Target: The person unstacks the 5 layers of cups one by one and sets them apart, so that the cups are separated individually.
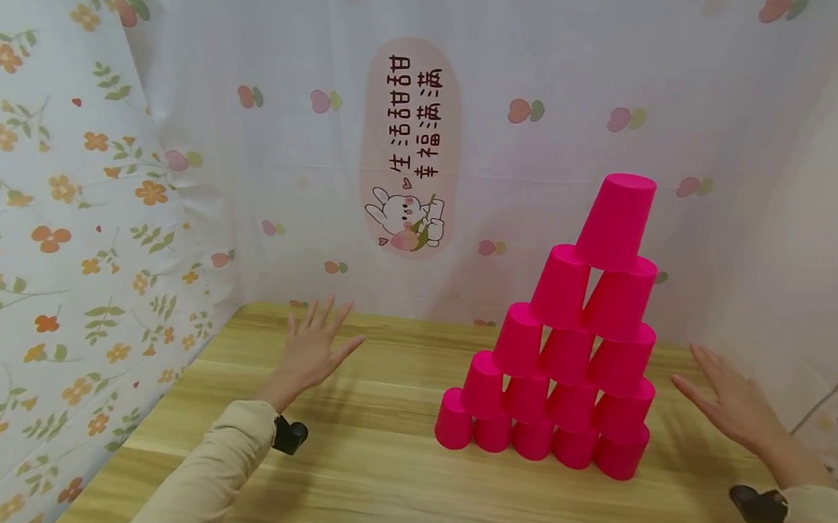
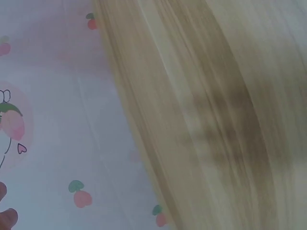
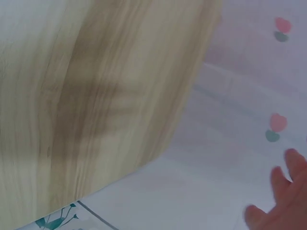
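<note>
A pyramid of bright pink cups (image 1: 572, 355), all upside down, stands on the right half of the wooden table (image 1: 369, 482). It rises in five rows to a single top cup (image 1: 617, 222). Left of the stack, my left hand (image 1: 310, 351) is held above the table with its fingers spread, touching nothing. My right hand (image 1: 734, 401) hovers to the right of the stack, apart from the cups, fingers extended. Only fingertips (image 2: 7, 218) of the left hand show in the left wrist view. Some fingers (image 3: 283, 191) appear in the right wrist view's lower right corner.
Behind the table hangs a pale curtain (image 1: 286, 189) with fruit prints and a rabbit picture. A flowered cloth (image 1: 53, 239) covers the left side, and a pale wall (image 1: 808, 261) stands on the right. Black wrist cameras (image 1: 289, 435) sit at both cuffs.
</note>
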A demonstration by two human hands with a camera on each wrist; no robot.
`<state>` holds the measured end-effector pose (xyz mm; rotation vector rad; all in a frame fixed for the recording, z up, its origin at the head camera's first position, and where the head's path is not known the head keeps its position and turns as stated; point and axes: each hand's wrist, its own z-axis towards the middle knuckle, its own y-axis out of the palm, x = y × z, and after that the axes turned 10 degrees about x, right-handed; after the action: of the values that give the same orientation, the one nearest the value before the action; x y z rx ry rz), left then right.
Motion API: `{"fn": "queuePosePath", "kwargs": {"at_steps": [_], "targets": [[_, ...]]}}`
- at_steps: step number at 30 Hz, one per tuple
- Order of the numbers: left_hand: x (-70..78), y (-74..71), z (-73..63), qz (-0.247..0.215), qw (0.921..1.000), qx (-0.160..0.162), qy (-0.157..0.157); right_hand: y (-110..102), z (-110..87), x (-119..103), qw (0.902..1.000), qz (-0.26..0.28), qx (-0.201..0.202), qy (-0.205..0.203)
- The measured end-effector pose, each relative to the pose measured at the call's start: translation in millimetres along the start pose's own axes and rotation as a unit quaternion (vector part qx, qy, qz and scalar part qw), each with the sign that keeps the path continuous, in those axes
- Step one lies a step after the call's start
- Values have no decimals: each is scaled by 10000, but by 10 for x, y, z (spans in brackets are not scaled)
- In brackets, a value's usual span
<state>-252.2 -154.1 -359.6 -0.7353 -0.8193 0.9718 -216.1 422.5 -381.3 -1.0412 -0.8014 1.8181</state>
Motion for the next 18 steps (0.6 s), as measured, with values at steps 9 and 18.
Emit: {"fn": "queuePosePath", "kwargs": {"at_steps": [9, 18], "targets": [[102, -205, 96, -349, 9979, 412, 353, -130, -252, -79, 9938, 760, -693, 432], [486, -448, 261, -789, 9902, 726, 895, 111, -518, -155, 9892, 658, -1026, 815]]}}
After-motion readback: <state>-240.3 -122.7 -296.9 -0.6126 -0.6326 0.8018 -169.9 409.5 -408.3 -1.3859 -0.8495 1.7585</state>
